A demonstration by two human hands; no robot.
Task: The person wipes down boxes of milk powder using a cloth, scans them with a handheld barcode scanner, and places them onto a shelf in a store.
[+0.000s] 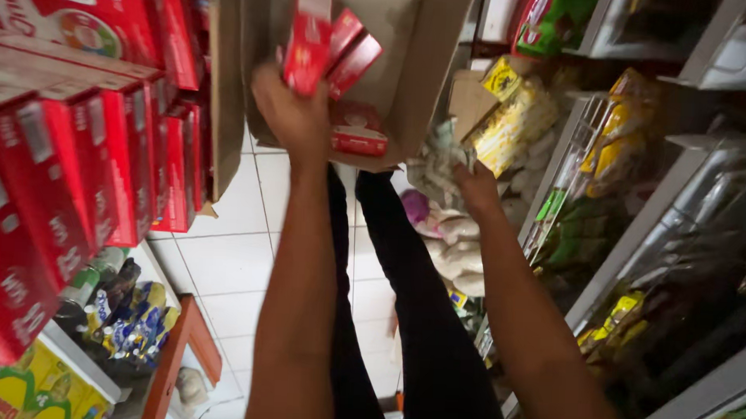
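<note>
My left hand (292, 112) is raised inside an open brown cardboard box (432, 63) and grips a red carton (307, 46). Other red cartons (355, 58) lie in the box just right of it, one more (359, 135) near the box's lower edge. My right hand (475, 187) is under the box's lower right corner, fingers closed on a crumpled pale cloth or paper (441, 158). My dark trouser legs (410, 318) show between my forearms.
Stacked red cartons (78, 141) fill shelves on the left. Wire racks (581, 159) on the right hold yellow and green packets (517, 115). Bagged pale roots (458, 245) hang below. White tiled floor (223, 254) lies underneath, with bottles and packets (129, 317) at lower left.
</note>
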